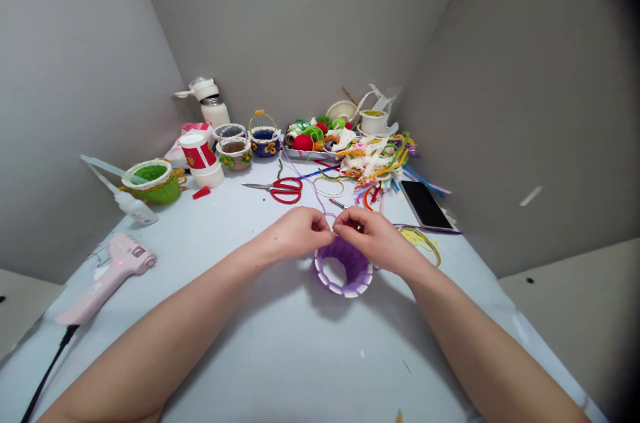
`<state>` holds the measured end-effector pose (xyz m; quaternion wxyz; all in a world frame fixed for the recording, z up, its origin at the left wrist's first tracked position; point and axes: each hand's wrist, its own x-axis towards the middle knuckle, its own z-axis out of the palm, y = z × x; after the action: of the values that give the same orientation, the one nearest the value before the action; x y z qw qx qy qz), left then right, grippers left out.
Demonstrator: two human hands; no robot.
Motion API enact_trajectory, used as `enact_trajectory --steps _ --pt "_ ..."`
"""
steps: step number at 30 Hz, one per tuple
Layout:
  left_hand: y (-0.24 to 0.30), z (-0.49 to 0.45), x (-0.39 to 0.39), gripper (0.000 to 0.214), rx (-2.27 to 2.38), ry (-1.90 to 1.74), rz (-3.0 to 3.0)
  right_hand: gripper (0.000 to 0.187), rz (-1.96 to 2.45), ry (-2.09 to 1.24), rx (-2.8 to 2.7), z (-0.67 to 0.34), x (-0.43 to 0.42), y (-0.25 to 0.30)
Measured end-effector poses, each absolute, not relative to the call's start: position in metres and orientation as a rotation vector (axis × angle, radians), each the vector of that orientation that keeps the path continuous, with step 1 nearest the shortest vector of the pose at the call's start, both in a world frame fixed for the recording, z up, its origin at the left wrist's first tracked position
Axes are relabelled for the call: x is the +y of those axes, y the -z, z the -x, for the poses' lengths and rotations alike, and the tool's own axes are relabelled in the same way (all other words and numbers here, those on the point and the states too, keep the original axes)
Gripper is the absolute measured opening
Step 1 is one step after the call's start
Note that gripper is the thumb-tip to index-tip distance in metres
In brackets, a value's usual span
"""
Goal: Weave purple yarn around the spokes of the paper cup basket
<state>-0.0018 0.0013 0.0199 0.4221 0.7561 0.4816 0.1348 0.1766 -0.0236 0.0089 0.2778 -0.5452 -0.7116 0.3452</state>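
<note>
A small cup (pixel 358 271) woven round with purple yarn, its rim cut into white tabs, lies tilted with its opening toward me. At its far edge my left hand (pixel 306 233) and my right hand (pixel 367 234) nearly meet, both closed in a pinch. A strand of purple yarn (pixel 316 191) runs from the back of the table down to the fingertips, which hide most of the pinched part. Just beyond the hands lies a thin pen-like tool (pixel 339 204), and farther left are red-handled scissors (pixel 286 190).
At left are a pink glue gun (pixel 117 273) with a cord, a white squeeze bottle (pixel 136 208) and a green basket (pixel 156 184). Decorated cups (pixel 235 155) and a tray of yarn balls (pixel 313 155) stand behind. A phone (pixel 427 205) lies right of a colourful yarn heap (pixel 373 159).
</note>
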Motion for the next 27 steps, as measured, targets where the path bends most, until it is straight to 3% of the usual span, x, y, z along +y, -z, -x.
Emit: enact_trajectory --steps 10,27 --pt "-0.034 0.009 0.001 0.026 1.336 -0.237 -1.977 0.016 1.301 -0.913 -2.079 -0.177 -0.018 -0.011" --pt "-0.015 -0.002 -0.004 0.013 1.249 -0.354 -2.13 0.02 1.468 -0.867 -2.06 -0.17 -0.021 -0.004"
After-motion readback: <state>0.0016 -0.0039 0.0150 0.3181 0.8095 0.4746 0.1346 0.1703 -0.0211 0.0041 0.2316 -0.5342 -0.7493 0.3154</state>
